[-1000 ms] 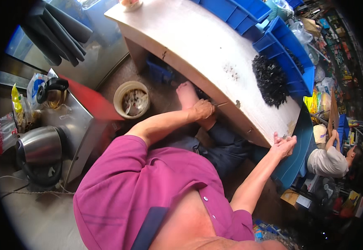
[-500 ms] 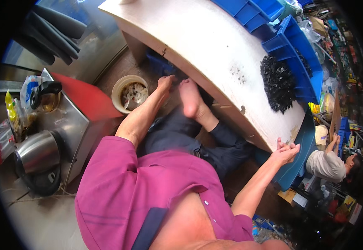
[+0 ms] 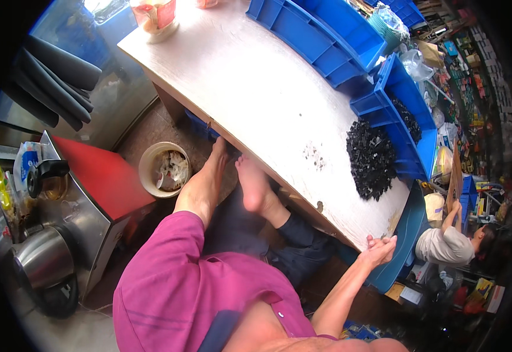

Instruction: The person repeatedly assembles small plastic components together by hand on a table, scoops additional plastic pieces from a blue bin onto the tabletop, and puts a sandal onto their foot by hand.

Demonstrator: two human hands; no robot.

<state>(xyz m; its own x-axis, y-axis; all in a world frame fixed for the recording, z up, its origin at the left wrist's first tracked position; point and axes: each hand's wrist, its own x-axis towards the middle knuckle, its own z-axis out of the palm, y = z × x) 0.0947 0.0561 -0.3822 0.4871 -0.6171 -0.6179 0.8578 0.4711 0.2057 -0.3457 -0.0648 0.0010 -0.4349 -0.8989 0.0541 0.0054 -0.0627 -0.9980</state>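
Note:
My left hand [image 3: 219, 150] reaches down to the near edge of the white table [image 3: 238, 76], close beside my bare foot [image 3: 252, 183]. Its fingers are partly hidden and unclear. At the table's near right corner is my right hand [image 3: 378, 251], its fingers curled in with the thumb against them. Whatever it may hold is too small to make out. Up the tabletop from that hand lies a heap of small black pieces [image 3: 371, 159], with a few loose specks [image 3: 313, 154] to its left.
Two blue bins [image 3: 326, 50] line the far side; the right one contains black pieces [image 3: 407, 117]. A waste bucket [image 3: 145, 170] stands left of my left arm, beside a red-sided cabinet [image 3: 100, 167] carrying a steel kettle [image 3: 44, 258]. A co-worker [image 3: 447, 243] sits at far right.
The view has shifted, bringing more of the far tabletop and a container there into sight. My left hand has moved closer to the table edge. My right hand stays by the corner, fingers curled.

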